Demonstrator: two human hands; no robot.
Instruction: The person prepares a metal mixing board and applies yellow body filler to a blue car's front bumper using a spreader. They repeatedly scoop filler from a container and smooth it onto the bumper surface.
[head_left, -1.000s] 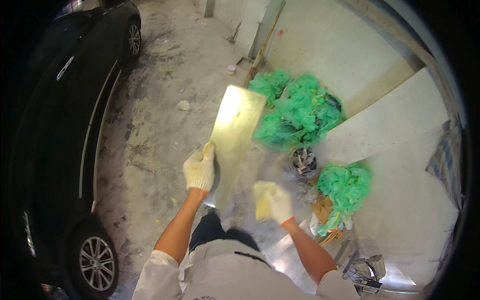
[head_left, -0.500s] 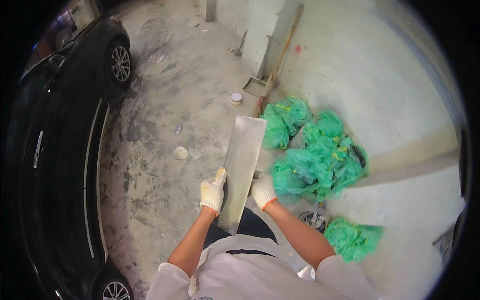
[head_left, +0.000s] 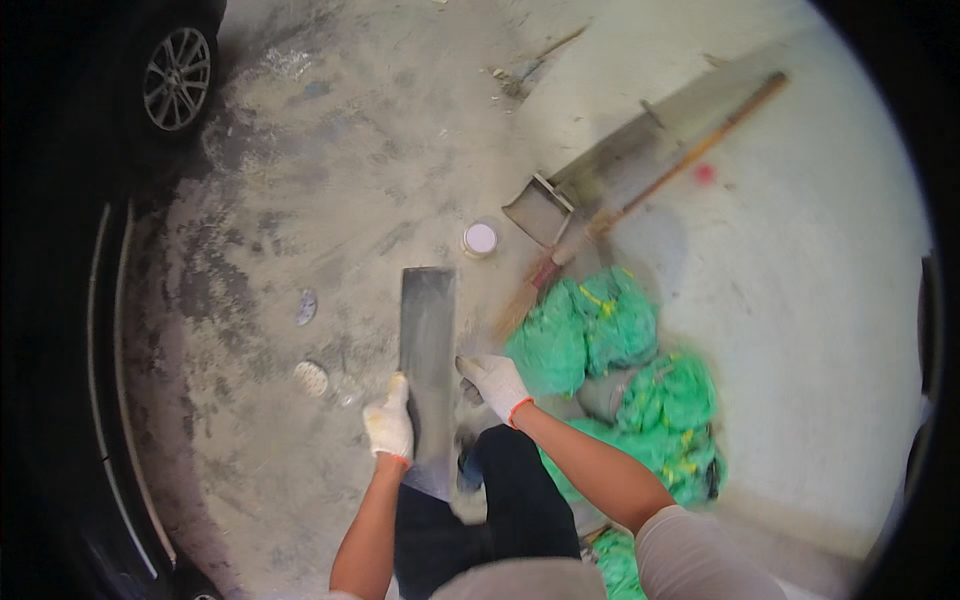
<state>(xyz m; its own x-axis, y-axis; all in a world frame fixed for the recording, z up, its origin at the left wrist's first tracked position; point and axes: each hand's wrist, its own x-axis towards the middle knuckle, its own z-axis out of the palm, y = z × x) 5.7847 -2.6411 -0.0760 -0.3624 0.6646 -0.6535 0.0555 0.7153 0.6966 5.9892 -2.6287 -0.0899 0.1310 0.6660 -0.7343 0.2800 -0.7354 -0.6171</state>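
My gloved left hand (head_left: 390,425) is closed on the left edge of a long, flat grey metal plate (head_left: 428,315), held upright in the picture above my legs. My gloved right hand (head_left: 492,385) is just right of the plate, fingers curled toward its edge, with something small and grey under them that I cannot make out. Whether it touches the plate is unclear. Below the plate are my dark trousers (head_left: 520,510).
Green plastic bags (head_left: 610,320) lie along the pale wall (head_left: 800,330) on my right, with a straw broom (head_left: 690,150) and dustpan (head_left: 538,212) beyond. A white tub (head_left: 480,238) and small debris (head_left: 311,378) sit on the concrete floor (head_left: 250,440). A black car (head_left: 70,400) stands at left.
My view has shifted toward the broom and floor ahead. The plate is lower and more upright in the picture. My right hand has come up beside it; the yellow piece it held no longer shows.
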